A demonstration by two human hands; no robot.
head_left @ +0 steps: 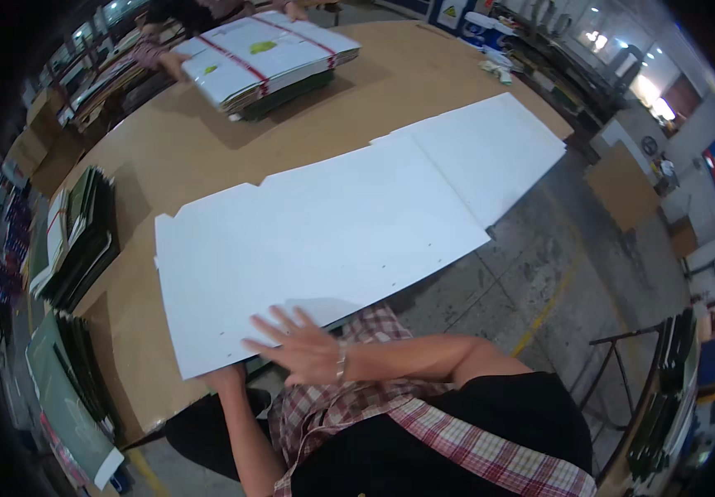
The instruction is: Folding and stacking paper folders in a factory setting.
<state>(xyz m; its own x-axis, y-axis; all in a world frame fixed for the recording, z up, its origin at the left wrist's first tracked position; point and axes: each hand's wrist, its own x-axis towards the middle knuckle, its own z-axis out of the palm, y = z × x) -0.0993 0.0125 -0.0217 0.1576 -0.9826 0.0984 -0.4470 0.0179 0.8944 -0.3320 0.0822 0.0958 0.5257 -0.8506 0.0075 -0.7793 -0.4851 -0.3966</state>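
Note:
A long white cardboard sheet (316,224) lies flat across the table, its near edge jutting over the front rim. A crease crosses its right part, and notches break its far edge. My right hand (295,341) is spread, fingers apart, over the sheet's near left part; whether the palm presses on it I cannot tell. At the near left corner is my left hand (226,378), its fingers hidden beneath the sheet's edge. Greenish material shows under the sheet beside it.
Across the brown table (390,91), another person's hands hold a strapped stack of white sheets (274,54). Dark green folded stacks (84,240) stand at left, with another green bundle (76,381) nearer. Gloves (498,70) lie at the far edge. At right stands a metal-framed rack (622,373).

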